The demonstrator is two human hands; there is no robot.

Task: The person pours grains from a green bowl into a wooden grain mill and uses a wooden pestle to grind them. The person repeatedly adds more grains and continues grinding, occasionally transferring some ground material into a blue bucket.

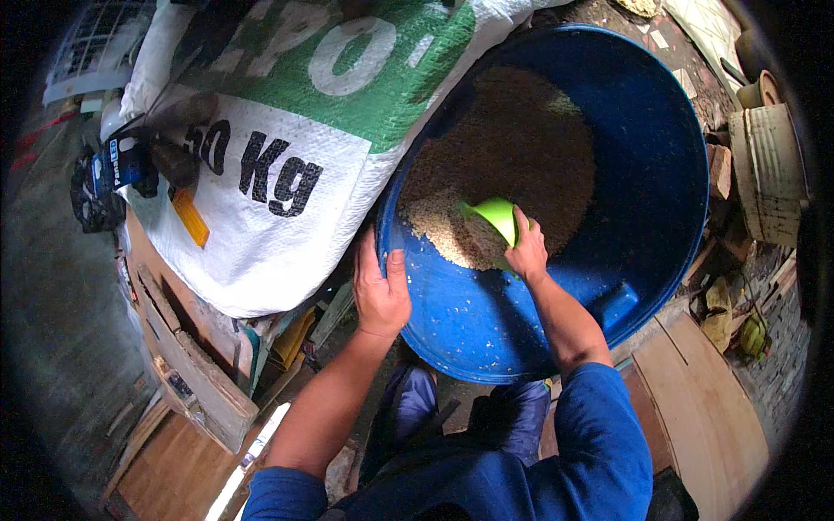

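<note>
A large blue plastic drum stands open before me, tilted towards my body. Loose pale grain or feed covers its bottom, mostly in shadow, with a sunlit patch near the left wall. My right hand reaches inside and grips a bright green plastic scoop. The scoop's mouth is down against the grain, and some of the grain seems to lie in it. At the drum's left edge, my left hand holds the rim, its thumb on the inner side and its fingers outside.
A white and green woven sack bulges beside the drum on the left. On it rests a yellow object near a blue box. Rough timber lies lower left. To the right are a ribbed bucket, a brick and a plywood sheet.
</note>
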